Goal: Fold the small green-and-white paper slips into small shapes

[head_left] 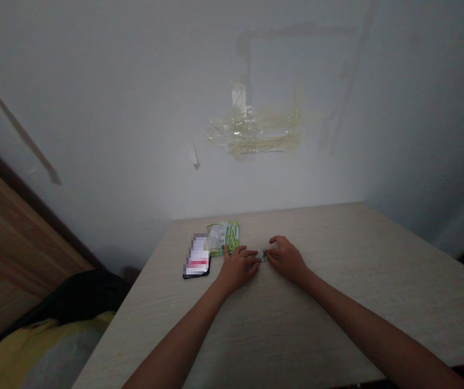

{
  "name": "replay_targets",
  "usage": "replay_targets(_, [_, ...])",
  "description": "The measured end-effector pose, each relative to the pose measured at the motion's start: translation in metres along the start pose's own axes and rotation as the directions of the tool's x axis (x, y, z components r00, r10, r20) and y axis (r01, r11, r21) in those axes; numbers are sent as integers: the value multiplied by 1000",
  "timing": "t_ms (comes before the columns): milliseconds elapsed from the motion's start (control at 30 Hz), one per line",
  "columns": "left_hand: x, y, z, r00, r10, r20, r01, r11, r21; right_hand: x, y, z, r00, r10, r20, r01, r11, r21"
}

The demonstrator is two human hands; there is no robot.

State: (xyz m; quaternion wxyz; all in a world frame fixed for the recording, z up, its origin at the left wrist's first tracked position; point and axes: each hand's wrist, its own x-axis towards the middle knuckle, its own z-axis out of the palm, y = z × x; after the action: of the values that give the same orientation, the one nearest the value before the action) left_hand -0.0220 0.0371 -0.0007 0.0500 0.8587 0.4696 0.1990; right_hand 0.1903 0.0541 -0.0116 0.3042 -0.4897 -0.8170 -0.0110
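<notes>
Between my two hands is a small green-and-white piece (263,256), perhaps paper or a packet; its exact kind is too small to make out. My left hand (238,267) has its thumb and index finger closed at the piece's left edge, with the other fingers spread over the tabletop. From the other side, my right hand (287,260) pinches the same piece between thumb and fingers. Just beyond my left hand lie several flat green-and-white printed packets (223,236), overlapping one another. A phone (198,258) with a lit, blurred-out screen rests left of my left hand.
The pale wooden table (337,237) meets a white wall (134,108) at its back edge. Yellowed tape (256,135) clings to that wall. Left of the table are a yellow-and-grey cloth-like item (41,351), something dark, and a wooden panel (8,248).
</notes>
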Motion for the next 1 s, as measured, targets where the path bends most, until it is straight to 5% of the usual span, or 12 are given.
replay_targets(267, [0, -1, 1, 1000, 15, -3, -15, 1000, 7, 4, -1, 1, 998, 56, 6, -56, 998, 8])
replay_targets(500, [0, -1, 1, 1000, 9, -3, -9, 1000, 6, 1, -4, -1, 999, -33, -27, 33, 999, -8])
replay_targets(1000, [0, 0, 0, 1000, 5, -6, -5, 1000, 15, 2, 2, 2, 996, 79, -27, -78, 996, 50])
